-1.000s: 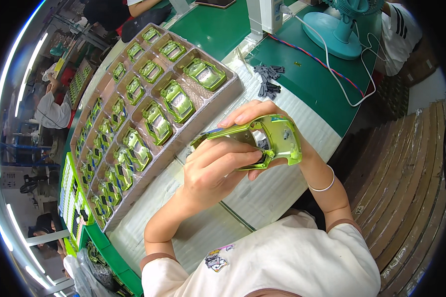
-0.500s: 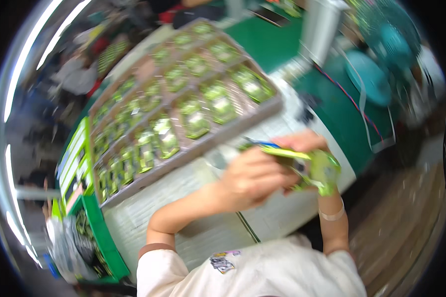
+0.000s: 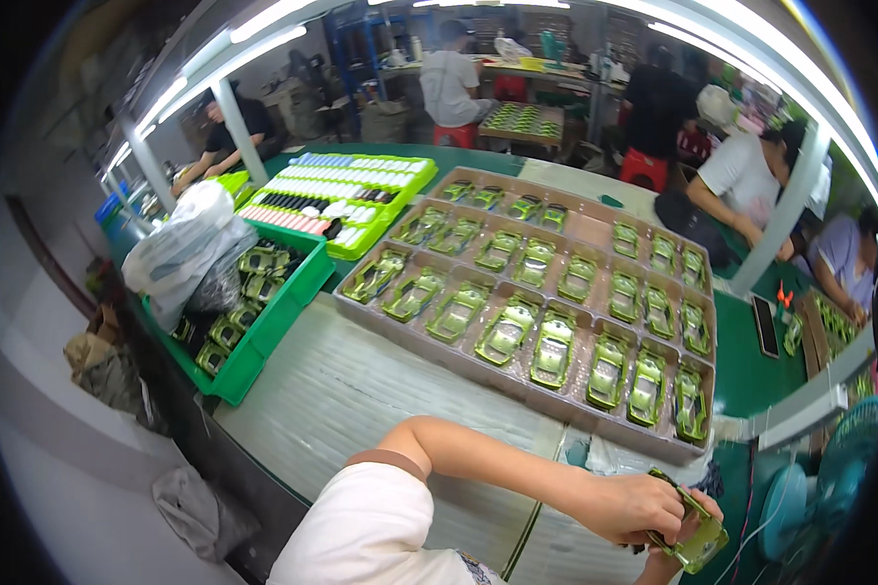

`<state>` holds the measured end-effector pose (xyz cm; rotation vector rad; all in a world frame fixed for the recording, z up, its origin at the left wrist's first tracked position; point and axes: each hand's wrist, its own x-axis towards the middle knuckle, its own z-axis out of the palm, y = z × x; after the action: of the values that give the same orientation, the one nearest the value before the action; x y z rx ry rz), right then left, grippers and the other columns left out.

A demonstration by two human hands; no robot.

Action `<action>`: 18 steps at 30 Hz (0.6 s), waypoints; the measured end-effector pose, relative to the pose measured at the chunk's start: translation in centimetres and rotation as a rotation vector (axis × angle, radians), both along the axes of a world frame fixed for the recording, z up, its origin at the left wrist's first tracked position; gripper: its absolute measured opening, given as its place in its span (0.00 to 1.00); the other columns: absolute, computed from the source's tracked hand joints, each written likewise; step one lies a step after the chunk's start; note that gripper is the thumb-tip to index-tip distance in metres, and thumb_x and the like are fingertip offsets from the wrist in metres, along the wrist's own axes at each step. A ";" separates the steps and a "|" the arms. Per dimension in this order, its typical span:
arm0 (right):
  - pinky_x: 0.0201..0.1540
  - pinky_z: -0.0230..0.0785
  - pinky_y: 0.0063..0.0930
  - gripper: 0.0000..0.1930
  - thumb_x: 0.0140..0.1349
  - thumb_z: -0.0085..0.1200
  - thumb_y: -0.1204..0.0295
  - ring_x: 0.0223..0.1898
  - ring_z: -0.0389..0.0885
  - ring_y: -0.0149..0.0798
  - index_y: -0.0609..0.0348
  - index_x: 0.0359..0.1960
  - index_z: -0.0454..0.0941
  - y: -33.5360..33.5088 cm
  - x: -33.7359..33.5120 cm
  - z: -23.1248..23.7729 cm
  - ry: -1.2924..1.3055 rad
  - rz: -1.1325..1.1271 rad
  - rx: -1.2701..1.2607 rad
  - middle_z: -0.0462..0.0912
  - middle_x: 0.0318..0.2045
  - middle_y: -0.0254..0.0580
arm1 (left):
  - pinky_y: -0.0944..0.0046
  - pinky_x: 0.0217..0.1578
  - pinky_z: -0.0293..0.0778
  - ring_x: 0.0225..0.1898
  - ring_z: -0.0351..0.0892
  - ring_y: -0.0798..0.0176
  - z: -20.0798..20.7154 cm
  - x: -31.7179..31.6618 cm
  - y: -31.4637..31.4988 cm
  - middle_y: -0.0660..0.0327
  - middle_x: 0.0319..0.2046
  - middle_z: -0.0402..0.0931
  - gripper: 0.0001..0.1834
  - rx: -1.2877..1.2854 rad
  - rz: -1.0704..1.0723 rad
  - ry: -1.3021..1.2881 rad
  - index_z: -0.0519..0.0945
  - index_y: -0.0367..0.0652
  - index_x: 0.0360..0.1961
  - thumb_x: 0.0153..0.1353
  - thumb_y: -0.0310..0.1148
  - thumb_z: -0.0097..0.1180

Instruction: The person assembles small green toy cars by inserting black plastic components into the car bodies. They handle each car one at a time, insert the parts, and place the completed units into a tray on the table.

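Note:
At the lower right I hold a shiny yellow-green toy car body point(image 3: 704, 548), tilted, above the edge of the white-covered work surface. My left hand point(image 3: 639, 503) is closed, its curled fingers pressed against the shell's near side. Behind the shell, my right hand point(image 3: 709, 505) grips it; a thumb or finger shows at the top, and most of that hand is hidden. Beyond my hands lies a large compartmented tray point(image 3: 517, 388) filled with rows of similar green car bodies point(image 3: 553, 346). Whether anything small is between my left fingers is hidden.
A green crate point(image 3: 254, 375) with car bodies and a plastic bag point(image 3: 190, 244) stands left. Behind it is a lime tray point(image 3: 361, 234) of small parts. At right are a phone point(image 3: 766, 325), a white post point(image 3: 785, 210) and a teal fan point(image 3: 849, 458). Several people work farther back.
The view has swung left and up, so my hands now appear lower right and the room shows behind. Both hands still hold the car body.

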<state>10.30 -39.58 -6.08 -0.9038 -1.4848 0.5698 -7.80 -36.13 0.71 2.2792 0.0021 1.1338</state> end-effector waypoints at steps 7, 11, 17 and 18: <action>0.51 0.67 0.37 0.55 0.20 0.72 0.45 0.48 0.71 0.41 0.60 0.52 0.57 0.1 -0.6 0.9 0.249 0.149 -0.211 0.69 0.45 0.40 | 0.54 0.29 0.66 0.30 0.73 0.51 -0.1 -0.1 0.1 0.58 0.23 0.73 0.10 -0.145 0.035 -0.019 0.74 0.39 0.26 0.41 0.26 0.62; 0.52 0.66 0.37 0.54 0.23 0.73 0.48 0.49 0.71 0.41 0.60 0.53 0.57 0.8 -1.6 0.8 0.278 0.144 -0.082 0.70 0.46 0.40 | 0.54 0.29 0.66 0.30 0.73 0.50 -0.5 0.2 0.3 0.56 0.23 0.74 0.10 -0.172 0.054 -0.024 0.74 0.39 0.25 0.40 0.26 0.62; 0.52 0.66 0.37 0.52 0.25 0.72 0.49 0.49 0.71 0.41 0.61 0.53 0.58 2.0 -1.9 0.7 0.236 0.141 -0.050 0.70 0.46 0.42 | 0.54 0.29 0.66 0.30 0.73 0.50 -0.4 0.1 0.4 0.56 0.23 0.73 0.10 -0.147 0.071 -0.043 0.74 0.39 0.25 0.40 0.26 0.62; 0.52 0.66 0.37 0.52 0.25 0.72 0.49 0.49 0.71 0.41 0.61 0.53 0.58 2.1 -2.2 0.8 0.236 0.143 -0.045 0.70 0.46 0.42 | 0.54 0.29 0.66 0.31 0.73 0.50 -0.4 0.0 0.3 0.57 0.23 0.73 0.10 -0.141 0.078 -0.057 0.73 0.39 0.24 0.39 0.25 0.61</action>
<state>8.13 -37.48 -5.29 -0.7407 -1.3328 0.7909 -7.76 -35.83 0.28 2.1381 0.1453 1.1990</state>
